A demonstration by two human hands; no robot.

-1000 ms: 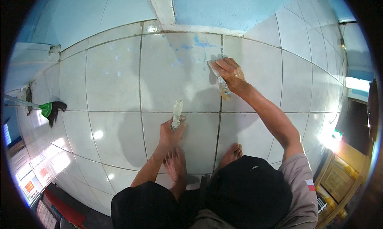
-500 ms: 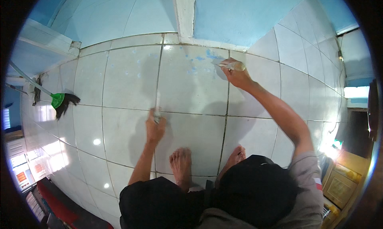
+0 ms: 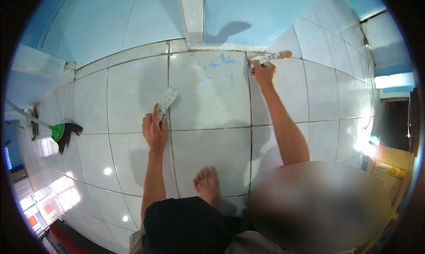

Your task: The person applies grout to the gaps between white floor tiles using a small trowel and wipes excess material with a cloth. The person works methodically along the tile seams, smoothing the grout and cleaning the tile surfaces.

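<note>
My right hand (image 3: 264, 72) grips a paint-smeared scraper (image 3: 279, 56), whose pale, brown-ended handle points right. Its front end is by the grout line near the wall, just right of blue paint specks (image 3: 228, 59) on the white floor tiles (image 3: 208, 103). To the left, my left hand (image 3: 154, 129) is closed around a whitish, paint-smeared hand tool (image 3: 168, 98). That tool's rounded end points away from me over a tile joint; its exact kind is unclear. More blue marks (image 3: 207, 80) lie on the tile between my hands.
A broom (image 3: 65, 133) with a green head and dark bristles leans at the left. Ahead stands a light blue wall (image 3: 248, 15) with a white post (image 3: 193, 19). My bare foot (image 3: 206, 183) is on the tiles. A yellowish wooden cabinet (image 3: 389, 176) stands at the right.
My right hand has shifted right, off the blue specks, and the scraper's handle has turned. My left hand has moved slightly forward and left, its tool now tilted to the right.
</note>
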